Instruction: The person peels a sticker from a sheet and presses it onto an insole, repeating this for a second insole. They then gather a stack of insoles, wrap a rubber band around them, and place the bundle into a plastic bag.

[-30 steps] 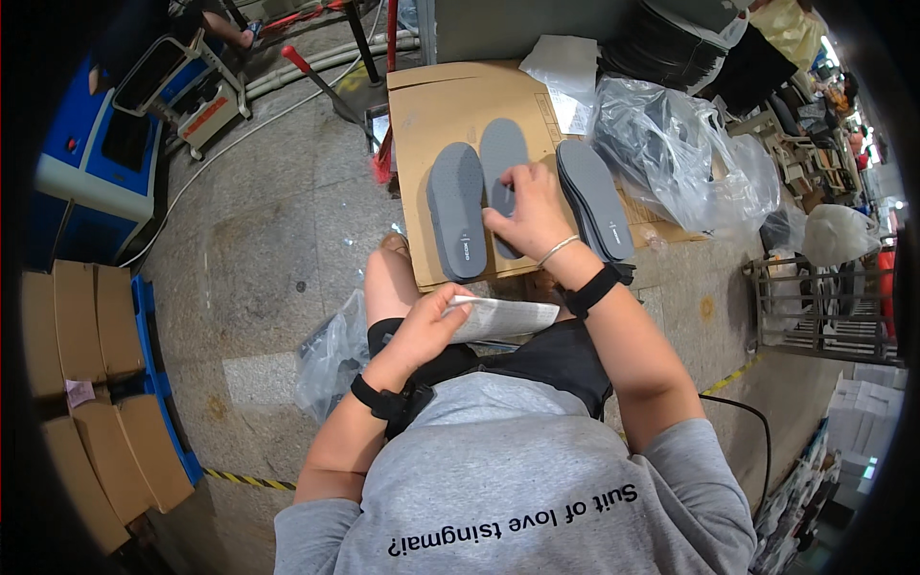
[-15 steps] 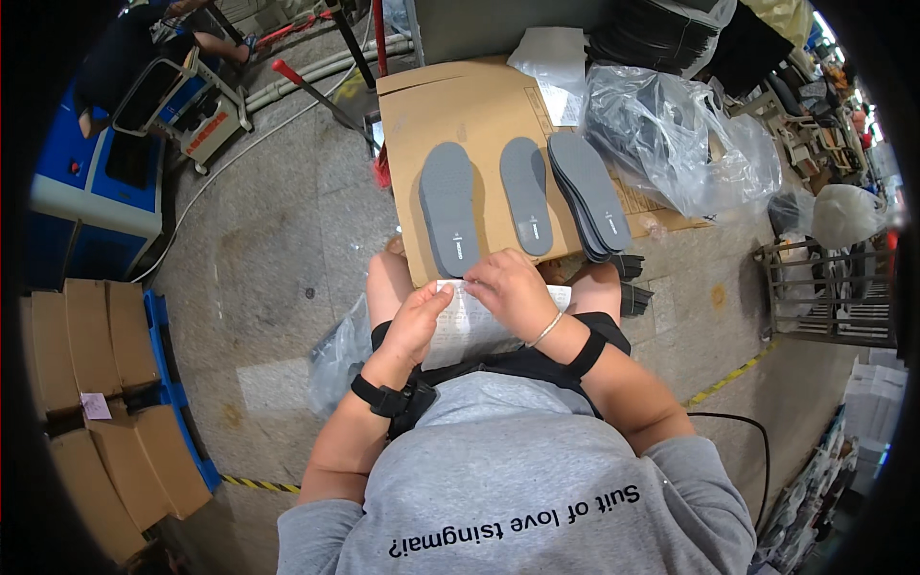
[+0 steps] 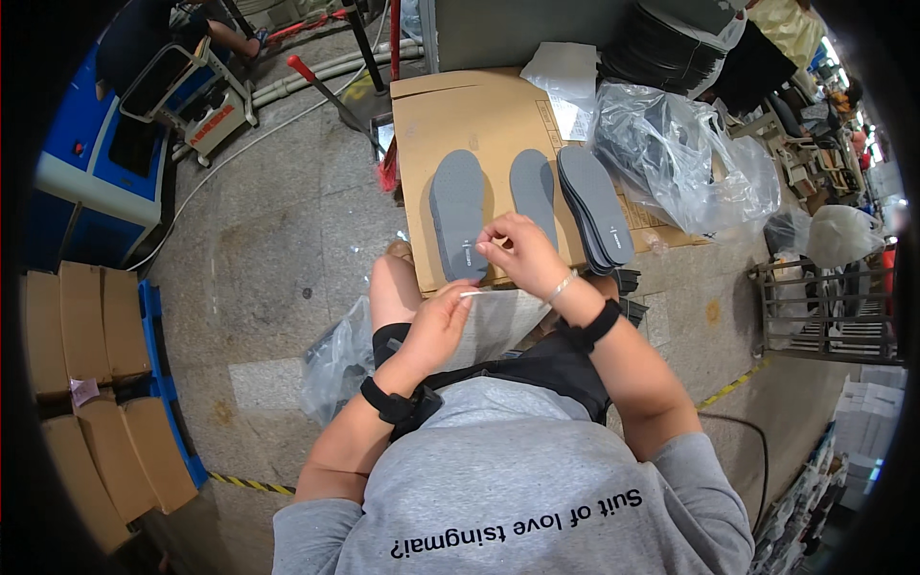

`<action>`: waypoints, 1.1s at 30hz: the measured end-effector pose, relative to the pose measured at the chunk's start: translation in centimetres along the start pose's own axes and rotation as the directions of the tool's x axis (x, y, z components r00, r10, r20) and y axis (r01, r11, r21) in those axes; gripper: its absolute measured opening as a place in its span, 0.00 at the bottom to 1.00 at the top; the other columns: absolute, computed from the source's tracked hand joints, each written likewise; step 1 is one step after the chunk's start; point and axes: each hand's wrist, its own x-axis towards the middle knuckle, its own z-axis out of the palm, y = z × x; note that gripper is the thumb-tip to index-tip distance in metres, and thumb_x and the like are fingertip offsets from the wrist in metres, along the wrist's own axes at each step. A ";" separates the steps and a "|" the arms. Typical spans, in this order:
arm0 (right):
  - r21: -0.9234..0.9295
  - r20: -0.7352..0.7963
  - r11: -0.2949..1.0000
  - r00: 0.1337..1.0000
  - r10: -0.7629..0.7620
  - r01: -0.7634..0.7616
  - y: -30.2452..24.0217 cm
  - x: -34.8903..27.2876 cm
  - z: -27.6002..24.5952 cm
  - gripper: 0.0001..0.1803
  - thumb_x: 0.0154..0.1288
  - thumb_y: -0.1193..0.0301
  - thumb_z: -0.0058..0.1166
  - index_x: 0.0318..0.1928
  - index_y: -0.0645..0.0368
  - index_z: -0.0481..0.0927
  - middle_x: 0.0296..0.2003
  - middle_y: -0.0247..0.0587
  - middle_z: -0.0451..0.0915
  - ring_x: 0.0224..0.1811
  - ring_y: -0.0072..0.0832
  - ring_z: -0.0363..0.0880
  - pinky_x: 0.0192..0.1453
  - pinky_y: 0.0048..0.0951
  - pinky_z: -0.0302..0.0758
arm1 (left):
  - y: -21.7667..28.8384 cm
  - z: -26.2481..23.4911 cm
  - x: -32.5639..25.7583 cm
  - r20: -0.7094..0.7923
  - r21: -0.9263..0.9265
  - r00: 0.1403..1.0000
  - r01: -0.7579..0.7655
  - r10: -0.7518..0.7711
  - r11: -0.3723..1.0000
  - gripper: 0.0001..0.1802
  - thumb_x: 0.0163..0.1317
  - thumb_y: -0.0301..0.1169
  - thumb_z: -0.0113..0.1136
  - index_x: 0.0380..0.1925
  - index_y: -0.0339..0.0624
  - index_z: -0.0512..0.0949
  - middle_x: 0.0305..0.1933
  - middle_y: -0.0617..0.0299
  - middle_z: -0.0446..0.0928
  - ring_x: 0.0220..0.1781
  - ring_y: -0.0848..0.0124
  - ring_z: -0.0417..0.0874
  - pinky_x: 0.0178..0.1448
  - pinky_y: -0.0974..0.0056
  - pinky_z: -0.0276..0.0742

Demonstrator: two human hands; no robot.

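- Grey foam insoles are laid on a flattened cardboard sheet [image 3: 450,115]: a single insole [image 3: 458,213], a second insole [image 3: 533,192] and a stack of insoles [image 3: 594,206], long axes pointing away from the person.
- A thin clear bag [image 3: 503,321] is pinched at its top edge between the left hand [image 3: 439,321] and right hand [image 3: 522,254], held close together above the lap.
- The flimsy film could probably slip or tear if pulled unevenly.

Three flat grey foam insoles [image 3: 458,216] lie on a plain brown cardboard sheet [image 3: 479,115] beside a clear, glossy plastic bag [image 3: 690,158], while black wristbands [image 3: 391,402] and a grey printed T-shirt [image 3: 517,489] (black lettering) stand against the speckled grey stone floor [image 3: 278,278].
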 end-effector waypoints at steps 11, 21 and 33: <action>-0.224 0.402 0.971 0.915 0.014 0.083 0.1 4.6 0.8 0.06 0.47 0.70 0.58 0.24 0.61 0.81 0.26 0.49 0.79 0.35 0.44 0.76 0.42 0.36 0.73 | 1.4 0.0 0.1 0.111 0.061 0.990 0.084 -0.090 0.995 0.09 0.66 0.26 0.45 0.42 0.35 0.72 0.60 0.42 0.66 0.62 0.52 0.68 0.60 0.60 0.66; -0.307 0.365 0.942 0.931 -0.013 0.133 0.5 4.4 1.7 0.06 0.43 0.70 0.62 0.22 0.59 0.80 0.26 0.46 0.78 0.38 0.45 0.75 0.45 0.39 0.71 | 1.4 0.0 0.3 0.117 0.042 0.986 0.112 -0.117 0.993 0.09 0.66 0.26 0.45 0.41 0.35 0.73 0.58 0.41 0.68 0.61 0.52 0.69 0.60 0.60 0.66; -0.469 0.018 0.883 1.000 0.021 -0.010 0.0 3.8 3.6 0.27 0.45 0.63 0.66 0.42 0.64 0.70 0.41 0.56 0.68 0.46 0.50 0.68 0.52 0.39 0.68 | 1.1 0.1 0.1 0.107 0.040 0.991 0.082 -0.085 0.996 0.10 0.65 0.27 0.46 0.42 0.34 0.73 0.56 0.43 0.70 0.59 0.55 0.72 0.58 0.61 0.67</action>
